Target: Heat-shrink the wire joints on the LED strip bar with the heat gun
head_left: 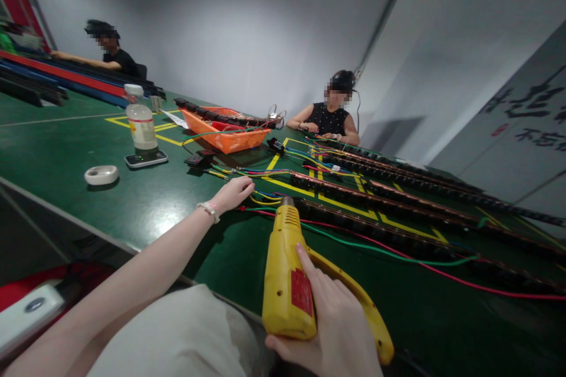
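My right hand (333,315) is wrapped round a yellow heat gun (287,271) with a red label. Its dark nozzle points away from me, at the coloured wires (267,197) on the table. My left hand (234,193) is closed at the ends of these wires, with the fingertips partly hidden. From there the wires run right to a long black strip with copper-coloured parts (354,218). A green wire (375,245) and a red wire (424,277) trail along the near side of the strip.
More long strips (398,193) lie on the green table (79,159) among yellow tape lines. Left of them are an orange basket (230,140), a bottle (142,121) on a small device, and a white oval case (101,175). Across sits a person (331,121); another person (121,63) works far left.
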{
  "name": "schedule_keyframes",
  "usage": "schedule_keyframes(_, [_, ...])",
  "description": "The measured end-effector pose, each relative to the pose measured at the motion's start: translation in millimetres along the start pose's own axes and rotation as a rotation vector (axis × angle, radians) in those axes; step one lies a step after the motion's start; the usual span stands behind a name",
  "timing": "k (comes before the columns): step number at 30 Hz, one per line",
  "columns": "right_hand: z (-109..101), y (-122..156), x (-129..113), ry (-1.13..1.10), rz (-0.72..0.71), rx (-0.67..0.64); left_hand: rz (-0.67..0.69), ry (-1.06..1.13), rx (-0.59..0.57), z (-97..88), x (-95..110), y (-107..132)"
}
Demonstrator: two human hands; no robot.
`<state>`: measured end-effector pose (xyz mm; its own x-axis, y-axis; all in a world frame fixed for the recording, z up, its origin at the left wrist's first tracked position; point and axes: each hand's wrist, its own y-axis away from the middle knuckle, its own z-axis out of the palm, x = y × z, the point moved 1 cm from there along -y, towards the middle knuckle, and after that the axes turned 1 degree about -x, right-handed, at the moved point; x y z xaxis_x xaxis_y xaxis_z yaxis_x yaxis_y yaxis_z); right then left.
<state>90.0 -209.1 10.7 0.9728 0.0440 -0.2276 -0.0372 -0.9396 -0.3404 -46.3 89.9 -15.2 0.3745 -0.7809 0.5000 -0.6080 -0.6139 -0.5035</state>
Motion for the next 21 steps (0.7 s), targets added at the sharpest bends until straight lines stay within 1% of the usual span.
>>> schedule_keyframes(4, [5.7, -2.4, -6.7, -0.026, 0.008, 0.024, 0.015, 0.044, 0.05, 5.4, -1.8, -3.4])
schedule_keyframes(8, [13.1, -10.7, -19.2, -0.006, -0.016, 0.003, 0.042, 0.086, 0.136, 6.8, 4.2, -5.5])
schedule_keyframes(11, [18.6, -19.9, -31.6, -0.004, -0.042, 0.024, 0.041, 0.119, 0.194, 6.1, 8.9, -6.1])
schedule_keyframes(13, [21.1, -26.6, -39.7, -0.002, -0.052, 0.03, 0.041, 0.146, 0.205, 5.4, 9.7, -6.2])
schedule_keyframes(16, [23.3, -35.9, -48.4, 0.013, -0.076, -0.005, 0.027, 0.181, 0.197, 4.3, 7.9, -6.6])
schedule_keyframes(21, [26.8, -45.9, -50.6, 0.047, -0.107, -0.025, -0.029, 0.259, 0.201, 2.1, 5.2, -7.2])
